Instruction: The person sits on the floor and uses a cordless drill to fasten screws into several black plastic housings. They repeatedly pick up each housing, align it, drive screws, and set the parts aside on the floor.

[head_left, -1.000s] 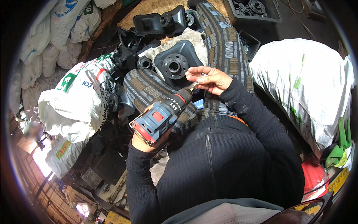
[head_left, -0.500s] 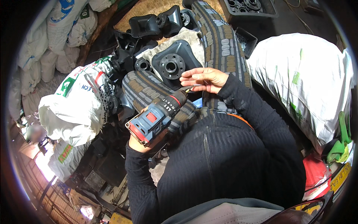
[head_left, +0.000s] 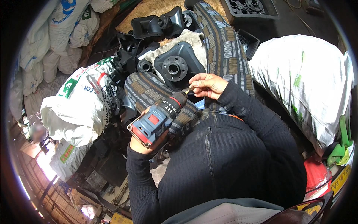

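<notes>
A blue, black and red cordless drill (head_left: 156,118) is gripped in my left hand (head_left: 141,145), its chuck slanting up to the right. A small brass-coloured bit (head_left: 187,91) sticks out of the chuck. At its tip, my right hand (head_left: 209,86) is closed with thumb and fingers pinched together; whatever they pinch is too small to make out. Just beyond lies a black square plastic part (head_left: 185,52) with a round flange (head_left: 174,68) that has a ring of holes. It rests on a pale cloth (head_left: 192,37) between my patterned trouser legs.
More black plastic parts (head_left: 146,28) are piled ahead and to the left. White sacks (head_left: 74,104) stand at the left, and a large white sack (head_left: 300,71) at the right. A grey bin of metal rings (head_left: 238,15) and a smaller tray of screws (head_left: 248,42) sit at the far right.
My right hand's fingers, spread before, have drawn together in a pinch at the bit's tip. The drill stays nearly where it was in my left hand.
</notes>
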### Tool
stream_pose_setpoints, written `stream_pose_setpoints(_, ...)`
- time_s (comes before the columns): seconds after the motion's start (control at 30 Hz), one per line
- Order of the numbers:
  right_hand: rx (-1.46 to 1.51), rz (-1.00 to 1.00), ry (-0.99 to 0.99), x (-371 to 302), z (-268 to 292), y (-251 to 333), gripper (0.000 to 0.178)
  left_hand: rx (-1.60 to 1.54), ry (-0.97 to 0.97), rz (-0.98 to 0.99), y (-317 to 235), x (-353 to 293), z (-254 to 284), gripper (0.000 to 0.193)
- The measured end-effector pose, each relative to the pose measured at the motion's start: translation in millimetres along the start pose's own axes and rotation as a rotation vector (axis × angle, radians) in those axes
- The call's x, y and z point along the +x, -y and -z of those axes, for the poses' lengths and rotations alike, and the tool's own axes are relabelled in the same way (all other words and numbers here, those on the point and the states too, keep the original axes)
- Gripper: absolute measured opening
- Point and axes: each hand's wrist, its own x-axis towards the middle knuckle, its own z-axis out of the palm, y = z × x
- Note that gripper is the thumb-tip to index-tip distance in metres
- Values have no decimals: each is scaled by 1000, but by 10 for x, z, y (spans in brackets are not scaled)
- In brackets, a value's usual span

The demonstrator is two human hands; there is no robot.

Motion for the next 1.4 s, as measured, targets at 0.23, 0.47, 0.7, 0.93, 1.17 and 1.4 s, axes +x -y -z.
stream_pose_setpoints(0.23, 33, 85, -78, 130, 126, -155, 30, -52, 50, 128, -75, 132, -54, 41)
stream_pose_setpoints(0.47, -42, 290, -418, 487, 160, -64, 24, -105, 20, 184, 163, 378, -120, 39)
stream_pose_setpoints(0.7, -348, 242, -497, 795, 157, 78, 28, -118, 107, 207, 159, 703, -33, 40)
stream_pose_setpoints(0.93, -336, 174, -509, 754, 49, 213, 26, -121, 253, 311, 110, 894, 48, 70)
stream_pose_setpoints(1.17, -196, 202, -491, 766, 47, 186, 22, -127, 268, 316, 70, 1061, 41, 72)
stream_pose_setpoints(1.4, -162, 276, -427, 801, 167, 34, 20, -138, 265, 338, 92, 1046, -73, 63)
